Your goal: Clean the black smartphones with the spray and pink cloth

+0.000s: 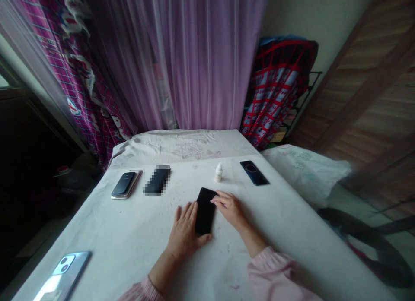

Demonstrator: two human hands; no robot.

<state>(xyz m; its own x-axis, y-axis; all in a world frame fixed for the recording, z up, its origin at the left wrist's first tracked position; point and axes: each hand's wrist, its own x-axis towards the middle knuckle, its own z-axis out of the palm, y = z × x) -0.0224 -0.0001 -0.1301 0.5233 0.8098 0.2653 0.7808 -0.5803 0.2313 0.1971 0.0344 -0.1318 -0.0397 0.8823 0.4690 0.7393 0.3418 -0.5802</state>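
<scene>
Silver phone (61, 275) at near left table (129, 240) edge, left hand (184, 232) flat, fingers open, bracing black phone (205, 210) at table centre, right hand (230, 206) fingertips resting on its top right edge, small white bottle (218, 172) beyond, three more phones along far edge

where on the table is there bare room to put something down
Bare cloth lies between the left hand and the silver phone at the near left corner, and right of the right hand, below the far right phone. It is crowded around the black phone under both hands, the bottle, and the two far left phones.
</scene>
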